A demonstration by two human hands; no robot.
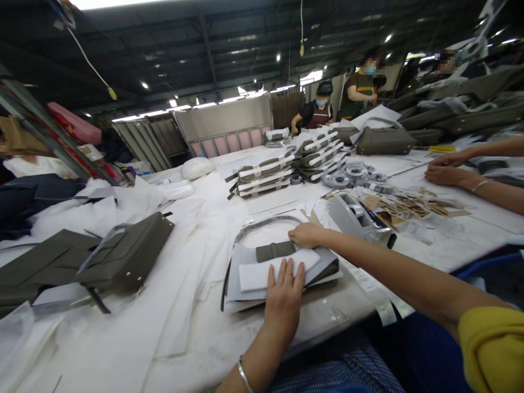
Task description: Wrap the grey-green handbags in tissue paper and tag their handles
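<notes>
A grey handbag (323,265) lies flat near the table's front edge, wrapped partly in white paper (256,275). My left hand (284,289) presses flat on that white paper, fingers stretched out together. My right hand (308,234) rests on the bag's far edge beside its olive strap piece (275,251), fingers curled down onto it. The bag's wrapped handle (266,222) arcs over the table behind.
A grey tape dispenser (360,218) stands right of the bag. Olive handbags (126,254) lie at the left on white sheets. Wrapped bag stacks (266,174) and tape rolls (352,173) sit further back. Another person's hands (446,168) rest at the right; several people work behind.
</notes>
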